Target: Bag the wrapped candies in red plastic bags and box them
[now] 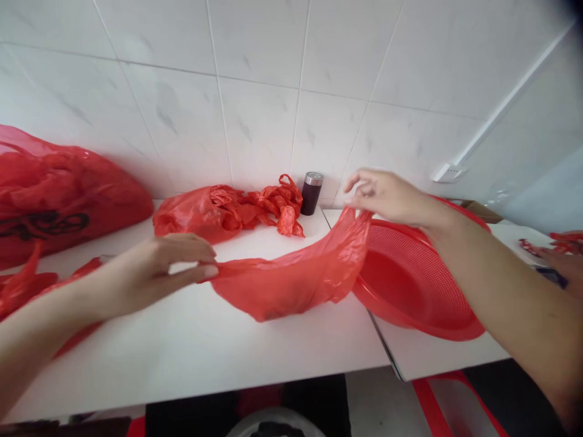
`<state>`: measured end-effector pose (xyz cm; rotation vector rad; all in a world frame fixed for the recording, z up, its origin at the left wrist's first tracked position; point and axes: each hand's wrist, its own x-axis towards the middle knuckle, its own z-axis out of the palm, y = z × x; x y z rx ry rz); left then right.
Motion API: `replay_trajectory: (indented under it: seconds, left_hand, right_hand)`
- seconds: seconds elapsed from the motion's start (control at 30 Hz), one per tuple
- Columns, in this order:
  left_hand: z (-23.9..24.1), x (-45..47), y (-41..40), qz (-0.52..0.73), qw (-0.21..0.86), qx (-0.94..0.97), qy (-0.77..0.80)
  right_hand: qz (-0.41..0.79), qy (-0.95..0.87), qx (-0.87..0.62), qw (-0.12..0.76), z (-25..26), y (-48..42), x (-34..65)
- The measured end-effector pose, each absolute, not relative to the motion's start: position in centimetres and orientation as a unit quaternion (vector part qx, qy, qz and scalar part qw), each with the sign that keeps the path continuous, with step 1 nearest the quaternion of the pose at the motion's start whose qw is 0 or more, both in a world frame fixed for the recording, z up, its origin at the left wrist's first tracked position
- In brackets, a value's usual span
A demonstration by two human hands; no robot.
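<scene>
A red plastic bag (296,276) hangs stretched between my two hands just above the white counter (191,340). My left hand (164,267) pinches its left end between thumb and fingers. At the bag's upper right corner, my right hand (387,195) is closed on the plastic, above the rim of a red colander basket (410,285). The bag sags in the middle and touches the counter.
A crumpled red bag (228,212) lies by the tiled wall next to a small dark jar with a silver lid (311,193). A large filled red bag (59,194) sits at far left. Another person's hand (562,261) shows at the right edge.
</scene>
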<state>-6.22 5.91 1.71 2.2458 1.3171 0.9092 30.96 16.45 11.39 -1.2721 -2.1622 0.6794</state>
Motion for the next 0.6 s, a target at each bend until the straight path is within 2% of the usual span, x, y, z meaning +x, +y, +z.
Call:
replay_trajectory:
  seconds: [0.07, 0.17, 0.37, 0.47, 0.6]
  left_hand:
    - [2.0, -5.4, 5.8, 0.335, 0.201, 0.794, 0.467]
    - [1.6, -4.0, 5.8, 0.342, 0.210, 0.792, 0.460]
    - [-1.5, -2.7, 6.2, 0.219, 0.165, 0.863, 0.424]
    - [-2.3, -2.2, 6.5, 0.283, 0.149, 0.843, 0.433]
    - [-0.6, -2.1, 6.4, 0.415, 0.248, 0.755, 0.444]
  right_hand:
    - [0.234, -0.799, -0.465, 0.303, 11.9, 16.4, 30.5]
    - [0.247, -0.814, -0.442, 0.284, 11.9, 16.6, 29.6]
    - [0.273, -0.790, -0.436, 0.334, 11.7, 16.7, 29.0]
    - [0.269, -0.782, -0.447, 0.342, 11.6, 16.7, 29.4]
    - [0.252, -0.769, -0.462, 0.362, 11.5, 17.1, 30.4]
